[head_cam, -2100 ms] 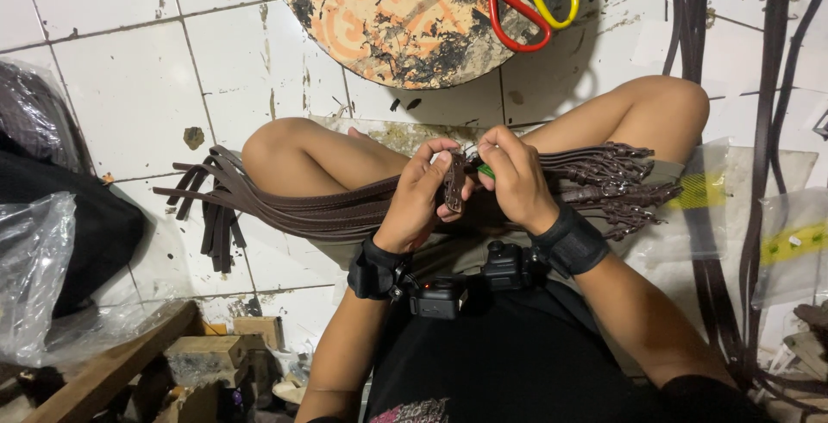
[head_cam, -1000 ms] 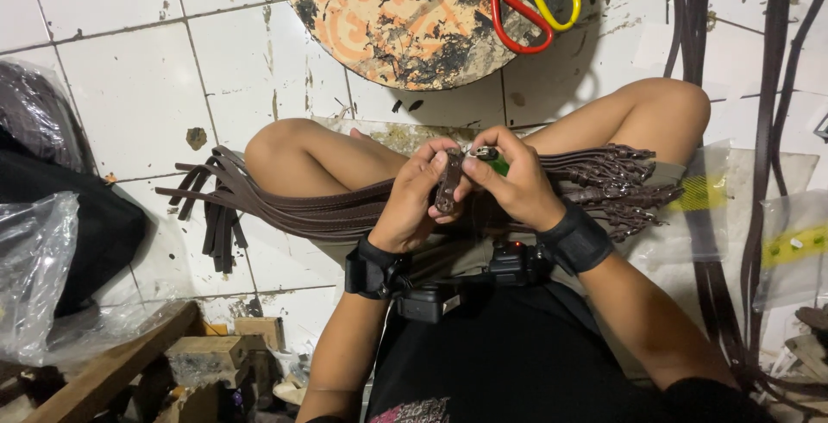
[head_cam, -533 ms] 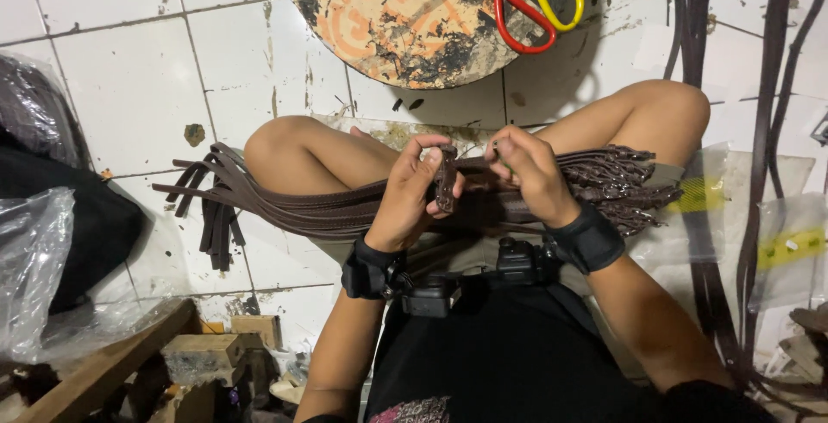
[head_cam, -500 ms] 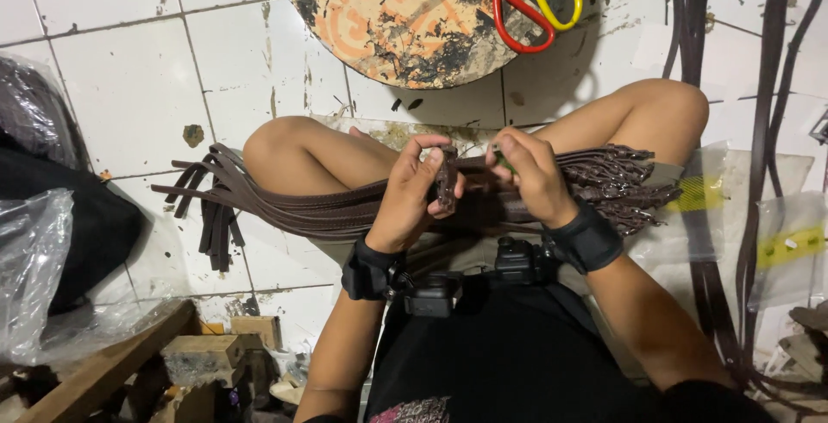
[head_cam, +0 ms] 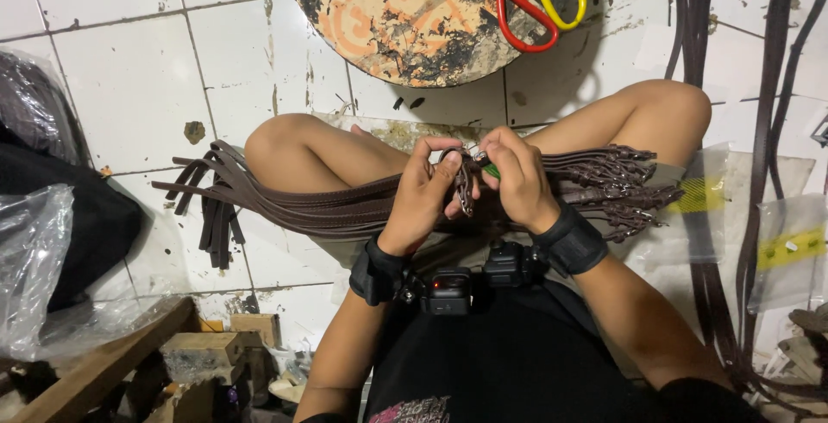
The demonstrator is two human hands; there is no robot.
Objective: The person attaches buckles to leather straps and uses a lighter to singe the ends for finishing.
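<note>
Two hands are held together over the lap, at the centre of the view. One dark brown strap end [head_cam: 467, 183] is pinched upright between them: the left hand [head_cam: 423, 199] is closed on it from 9 o'clock, the right hand [head_cam: 517, 181] from 3 o'clock, fingertips pressed together, so the small end is steadied for close work. Something green [head_cam: 490, 169] is gripped in the right hand; what it is cannot be told. A bundle of brown straps [head_cam: 345, 212] is laid across both thighs, probably to be kept within reach. At 12 o'clock a stained round board [head_cam: 414, 18] is seen on the tiled floor [head_cam: 129, 87], with red and yellow scissors [head_cam: 539, 0] on its edge.
</note>
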